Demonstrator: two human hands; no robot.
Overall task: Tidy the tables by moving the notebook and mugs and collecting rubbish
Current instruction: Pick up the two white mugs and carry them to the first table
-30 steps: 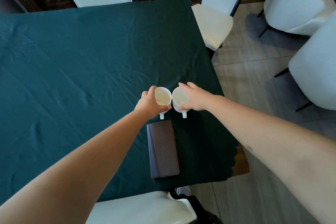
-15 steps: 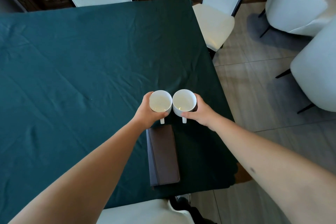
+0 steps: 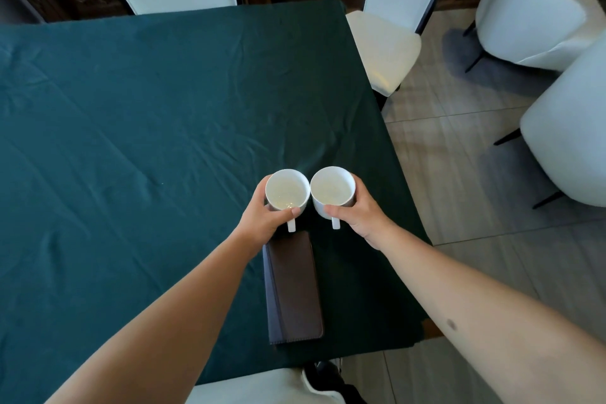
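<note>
Both mugs have turned upright since a second ago, when their mouths tipped toward each other under the hands; each hand has slid from the top to the outer side of its mug.

At the 9 o'clock side of the pair, the left hand (image 3: 264,218) curls round the left mug (image 3: 287,192), thumb across the near wall just above the handle, which points to 6 o'clock. A thin pale film lies in the bottom of this mug. Its rim touches, or all but touches, the rim of the right mug (image 3: 332,191) at 3 o'clock. The right hand (image 3: 359,215) wraps that mug from its 3 o'clock side, thumb laid on the near wall; its handle also points to 6 o'clock. Whether the mugs rest on the green tablecloth (image 3: 131,141) or are lifted off it I cannot tell.

At 6 o'clock from the mugs, the brown notebook (image 3: 293,289) lies closed on the cloth, near the table's right edge. White chairs (image 3: 387,49) stand from 12 to 3 o'clock.
</note>
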